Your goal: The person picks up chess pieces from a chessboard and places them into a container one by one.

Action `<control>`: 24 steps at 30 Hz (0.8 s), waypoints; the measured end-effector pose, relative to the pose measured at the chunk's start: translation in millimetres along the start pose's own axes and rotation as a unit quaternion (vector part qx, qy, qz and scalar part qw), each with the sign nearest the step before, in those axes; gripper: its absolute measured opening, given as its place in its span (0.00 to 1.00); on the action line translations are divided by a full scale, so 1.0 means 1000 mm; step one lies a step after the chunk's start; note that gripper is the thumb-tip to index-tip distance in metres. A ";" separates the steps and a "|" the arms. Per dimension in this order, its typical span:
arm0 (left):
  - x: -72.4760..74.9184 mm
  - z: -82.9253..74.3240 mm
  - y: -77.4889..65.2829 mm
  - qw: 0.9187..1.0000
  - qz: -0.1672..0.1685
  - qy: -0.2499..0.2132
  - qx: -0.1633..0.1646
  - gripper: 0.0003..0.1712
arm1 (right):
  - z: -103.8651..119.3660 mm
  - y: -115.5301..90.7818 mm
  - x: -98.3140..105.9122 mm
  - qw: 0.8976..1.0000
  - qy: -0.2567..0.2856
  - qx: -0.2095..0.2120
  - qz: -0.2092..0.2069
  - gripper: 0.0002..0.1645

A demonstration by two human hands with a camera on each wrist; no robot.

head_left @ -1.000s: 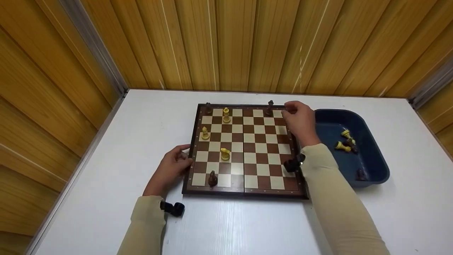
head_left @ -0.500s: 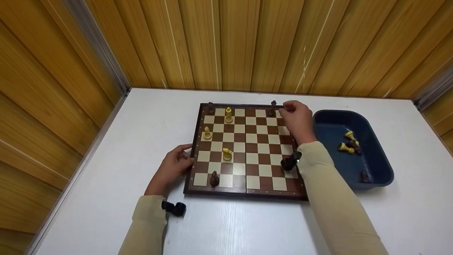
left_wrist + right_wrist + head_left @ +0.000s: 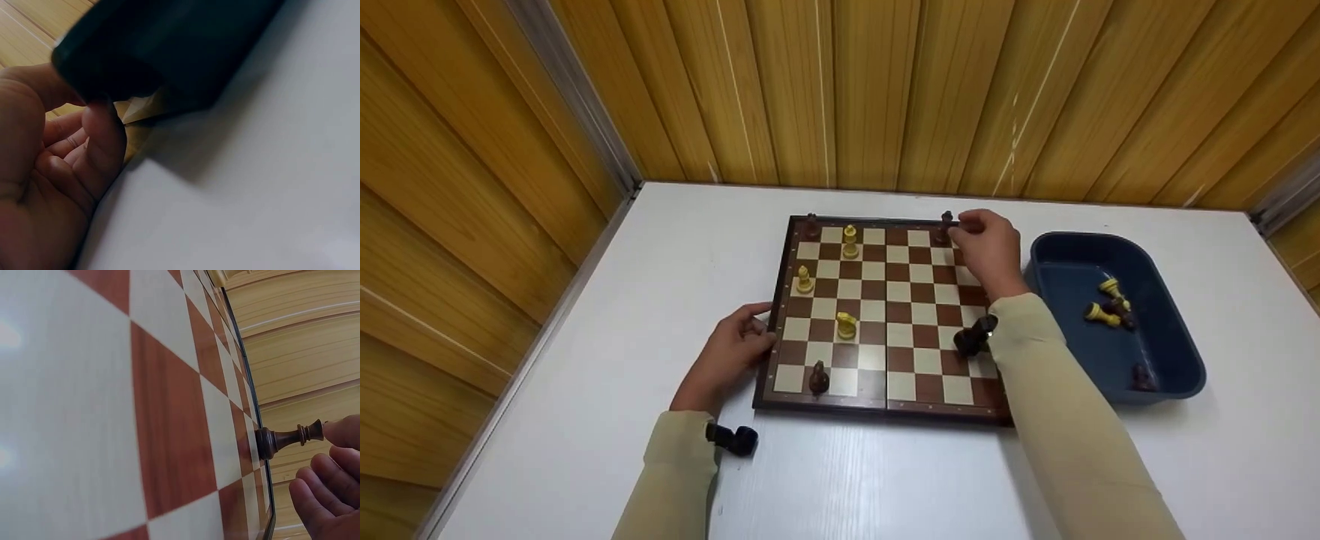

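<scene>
Chessboard: the chessboard (image 3: 911, 337) lies flat mid-desk (image 3: 682, 255), apart from the desk's far edge; I judge it is central so both hands reach it.
Left hand: the left hand (image 3: 727, 352) rests against the board's side facing the desk's left edge, fingers bent loosely, spread, clasping nothing I can make out; probably steadying it.
Right hand: the right hand (image 3: 988, 244) hangs by the board's far right corner, fingers relaxed and parted, with no grip on anything.
Tall dark piece: the tall dark piece (image 3: 284, 437) stands upright on the board's far row, a fingertip at its top; whether they touch, I can't tell.
Other standing pieces: I count three yellow pieces (image 3: 846, 325) and two dark pieces (image 3: 819, 379), mostly towards the desk's left edge; their broad bases likely keep them upright.
Blue bin: between board and the desk's right edge, the blue bin (image 3: 1162, 330) holds toppled pieces (image 3: 1101, 315), presumably walled in against rolling.
</scene>
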State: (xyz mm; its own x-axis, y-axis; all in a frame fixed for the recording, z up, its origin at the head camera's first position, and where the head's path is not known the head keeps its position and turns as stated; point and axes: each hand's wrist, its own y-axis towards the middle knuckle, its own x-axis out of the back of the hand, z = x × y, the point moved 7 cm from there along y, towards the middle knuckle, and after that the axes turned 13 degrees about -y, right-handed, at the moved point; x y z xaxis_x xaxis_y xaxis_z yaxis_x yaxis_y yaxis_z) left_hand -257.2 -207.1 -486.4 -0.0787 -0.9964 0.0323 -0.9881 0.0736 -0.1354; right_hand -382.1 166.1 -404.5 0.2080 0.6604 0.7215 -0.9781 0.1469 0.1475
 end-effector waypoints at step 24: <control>0.001 0.001 0.000 1.000 0.004 -0.020 -0.003 0.28 | 0.002 0.019 -0.017 0.997 0.062 -0.007 0.044 0.22</control>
State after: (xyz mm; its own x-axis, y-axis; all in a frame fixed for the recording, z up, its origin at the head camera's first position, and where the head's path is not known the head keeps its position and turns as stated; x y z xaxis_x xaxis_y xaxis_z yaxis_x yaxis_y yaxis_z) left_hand -257.4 -208.0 -487.2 -0.0808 -0.9967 -0.0076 -0.9881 0.0811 -0.1304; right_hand -404.1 155.9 -412.6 0.1213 0.7574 0.6416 -0.9926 0.0938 0.0769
